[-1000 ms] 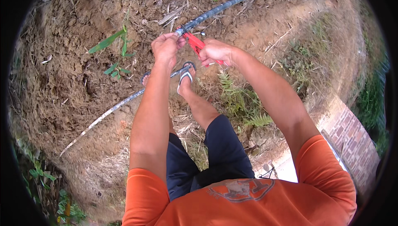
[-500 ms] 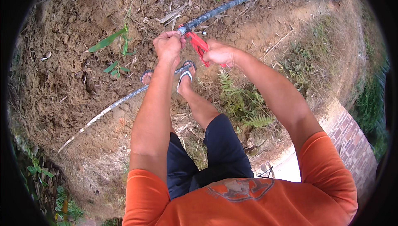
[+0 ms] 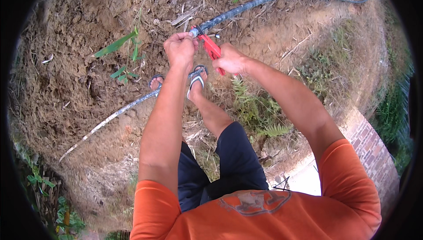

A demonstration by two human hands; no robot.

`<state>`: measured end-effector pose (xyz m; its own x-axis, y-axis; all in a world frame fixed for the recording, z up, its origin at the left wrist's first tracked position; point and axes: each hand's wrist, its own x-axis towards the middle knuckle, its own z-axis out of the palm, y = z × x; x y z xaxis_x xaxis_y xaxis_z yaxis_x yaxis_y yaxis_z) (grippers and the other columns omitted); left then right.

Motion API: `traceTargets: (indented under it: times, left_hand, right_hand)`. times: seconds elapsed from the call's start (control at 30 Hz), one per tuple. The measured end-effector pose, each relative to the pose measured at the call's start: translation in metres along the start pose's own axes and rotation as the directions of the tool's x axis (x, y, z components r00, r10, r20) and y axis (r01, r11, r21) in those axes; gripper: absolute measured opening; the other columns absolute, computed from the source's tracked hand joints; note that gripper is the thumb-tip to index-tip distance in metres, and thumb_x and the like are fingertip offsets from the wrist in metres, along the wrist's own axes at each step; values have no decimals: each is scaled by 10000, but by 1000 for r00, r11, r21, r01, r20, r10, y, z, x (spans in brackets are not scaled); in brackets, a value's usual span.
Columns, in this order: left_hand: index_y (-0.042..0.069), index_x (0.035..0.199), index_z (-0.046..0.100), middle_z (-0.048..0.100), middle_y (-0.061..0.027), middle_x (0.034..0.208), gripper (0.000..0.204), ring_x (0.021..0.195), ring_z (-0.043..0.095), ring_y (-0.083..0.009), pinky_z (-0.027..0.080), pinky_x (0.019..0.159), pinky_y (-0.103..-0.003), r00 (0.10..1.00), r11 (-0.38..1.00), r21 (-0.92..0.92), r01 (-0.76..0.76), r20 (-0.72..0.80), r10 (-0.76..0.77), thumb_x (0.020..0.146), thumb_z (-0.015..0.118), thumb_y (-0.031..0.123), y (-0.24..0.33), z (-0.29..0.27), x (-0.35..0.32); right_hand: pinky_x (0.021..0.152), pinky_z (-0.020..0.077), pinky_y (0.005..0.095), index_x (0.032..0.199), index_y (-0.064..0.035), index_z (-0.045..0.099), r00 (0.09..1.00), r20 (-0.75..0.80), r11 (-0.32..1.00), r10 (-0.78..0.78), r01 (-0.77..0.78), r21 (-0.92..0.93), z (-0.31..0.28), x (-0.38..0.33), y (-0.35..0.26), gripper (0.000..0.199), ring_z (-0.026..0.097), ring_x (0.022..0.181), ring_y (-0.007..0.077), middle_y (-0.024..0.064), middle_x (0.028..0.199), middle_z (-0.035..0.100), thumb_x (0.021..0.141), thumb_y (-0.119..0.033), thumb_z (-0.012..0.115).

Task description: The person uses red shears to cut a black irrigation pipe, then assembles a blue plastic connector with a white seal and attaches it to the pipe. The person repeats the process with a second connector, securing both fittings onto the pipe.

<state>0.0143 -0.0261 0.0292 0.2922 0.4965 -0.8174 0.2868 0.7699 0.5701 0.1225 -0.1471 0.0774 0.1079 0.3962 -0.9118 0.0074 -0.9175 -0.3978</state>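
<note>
My left hand (image 3: pixel 179 51) pinches the near end of a dark, mud-streaked plastic pipe (image 3: pixel 246 5), which curves away to the far right. My right hand (image 3: pixel 231 59) is wrapped round the handles of a red pipe cutter (image 3: pixel 210 47), which are squeezed close together. The cutter's dark jaw sits on the pipe just right of my left fingertips. How deep the blade is in the pipe, I cannot tell. A second length of muddy pipe (image 3: pixel 116 113) lies on the ground at the left and runs to my feet.
I stand in sandals on a rough dirt slope (image 3: pixel 66 85) with dry leaves. Green shoots (image 3: pixel 128 50) grow left of my hands, and a fern (image 3: pixel 255 107) grows below my right arm. A brick-patterned surface (image 3: pixel 370 143) is at the lower right.
My right hand has squeezed the cutter's handles, which stood apart before and are now nearly together. My left hand and the pipe have hardly moved.
</note>
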Motion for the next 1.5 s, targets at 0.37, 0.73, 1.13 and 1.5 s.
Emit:
traceTargets:
  times: [0.37,0.73,1.13,1.5]
  left_hand:
    - [-60,992,639,681,-97,788,75,592,615,-124,516,518,-252,999,999,12,-36,15,36,966,633,10,-2,-2,-2]
    - [-46,998,638,692,-100,829,55,625,621,-118,516,533,-243,997,1000,-11,-26,79,26,968,626,-2,-6,-11,5]
    - [-53,990,637,692,-105,817,60,603,608,-116,502,518,-240,999,999,29,-13,50,12,965,626,0,5,-3,-4]
    - [-58,976,640,672,-92,786,69,592,588,-128,508,542,-243,996,998,9,70,61,-70,961,621,7,19,-3,-7]
  right_hand:
    - [507,505,376,731,30,583,995,-98,991,-17,3,-135,11,-7,5,207,625,508,200,118,600,622,832,-136,655]
    - [565,506,390,769,25,613,996,-84,989,-13,0,-145,6,-10,-7,340,628,547,205,117,630,625,899,-272,715]
    - [572,479,348,905,14,654,998,-59,999,3,0,46,16,1,3,344,581,619,143,58,695,611,1016,-310,629]
    - [761,531,442,986,27,685,991,-113,996,-72,64,-69,23,11,14,456,678,772,313,210,812,693,962,-428,665]
